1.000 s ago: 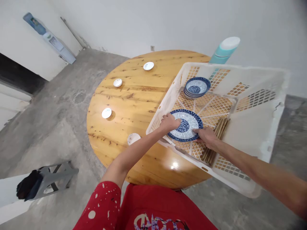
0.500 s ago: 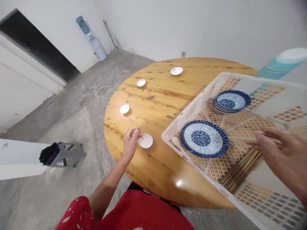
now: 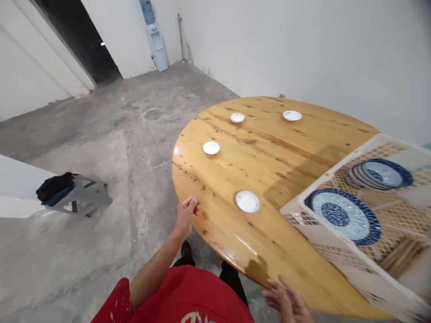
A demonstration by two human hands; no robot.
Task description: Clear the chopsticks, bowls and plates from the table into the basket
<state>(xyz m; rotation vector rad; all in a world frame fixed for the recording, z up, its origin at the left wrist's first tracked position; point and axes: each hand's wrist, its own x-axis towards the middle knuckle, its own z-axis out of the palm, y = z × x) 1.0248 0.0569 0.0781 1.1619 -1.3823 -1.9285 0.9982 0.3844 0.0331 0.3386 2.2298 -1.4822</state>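
My left hand [image 3: 187, 216] is at the near left rim of the round wooden table [image 3: 215, 224], its fingers curled closed. Whatever it may hold is hidden inside the fingers. To its right, apart from it, a small white saucer [image 3: 247, 201] lies on the wood. My right hand [image 3: 289, 303] hovers low by the table's near edge, slightly blurred, with its fingers apart and nothing seen in them. Further right stands a white plastic basket [image 3: 340, 249], holding a blue-and-white plate [image 3: 343, 215], a stack of blue-rimmed bowls [image 3: 380, 174] and a bundle of chopsticks [image 3: 402, 256].
Three more white saucers sit along the far side: a left one [image 3: 211, 148], a middle one [image 3: 237, 117] and a right one [image 3: 292, 115]. On the concrete floor are a grey stool [image 3: 79, 193] with dark cloth on it and a water dispenser [image 3: 157, 45].
My right hand has come out from over the basket, down and left to the table's near edge. My left hand has drawn away from the nearest saucer. The view has swung left.
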